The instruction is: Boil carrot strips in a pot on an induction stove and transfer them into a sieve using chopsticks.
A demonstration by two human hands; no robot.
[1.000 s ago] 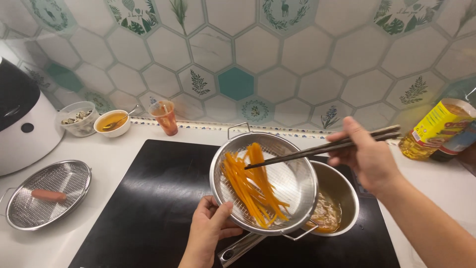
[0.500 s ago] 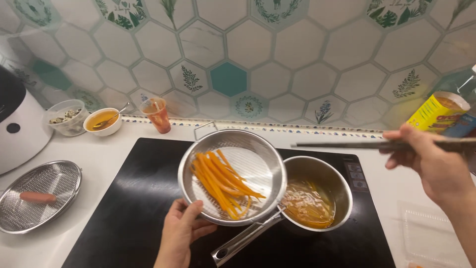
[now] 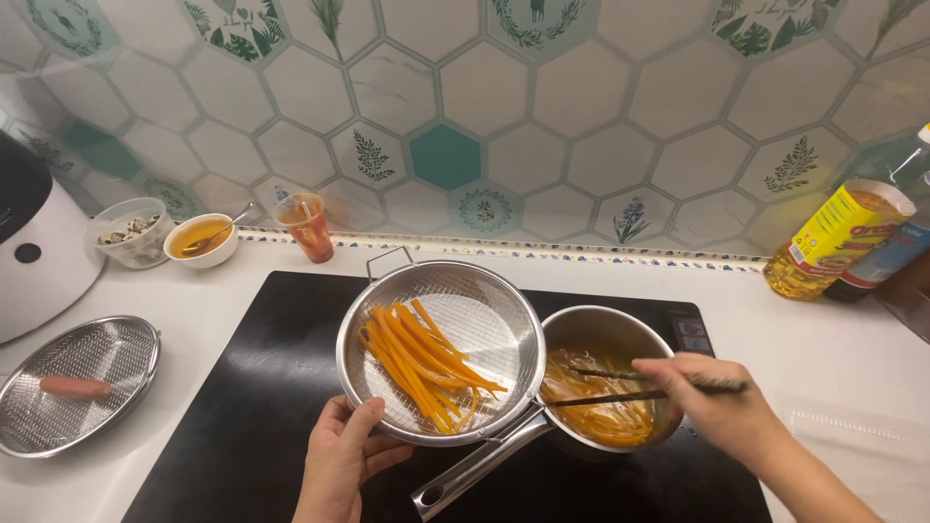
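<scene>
My left hand (image 3: 344,460) grips the near rim of a round metal mesh strainer (image 3: 484,310) that holds several orange carrot strips (image 3: 417,363). The strainer hangs over the black cooktop (image 3: 242,407), overlapping the left edge of a small steel saucepan (image 3: 620,329). My right hand (image 3: 722,407) holds dark chopsticks (image 3: 610,385) whose tips reach into the saucepan, among orange strips in liquid. The saucepan's handle (image 3: 475,470) points toward me.
At the left, a second mesh strainer (image 3: 111,353) holds one sausage (image 3: 73,387). Behind it stand a white appliance (image 3: 34,257), a bowl of small shells (image 3: 131,232), a bowl of orange sauce with a spoon (image 3: 201,239) and an orange cup (image 3: 310,228). Oil bottles (image 3: 838,237) stand at right.
The strainer with carrot strips has shifted left off the saucepan. My right hand has lowered, bringing the chopsticks from above the pan down into it.
</scene>
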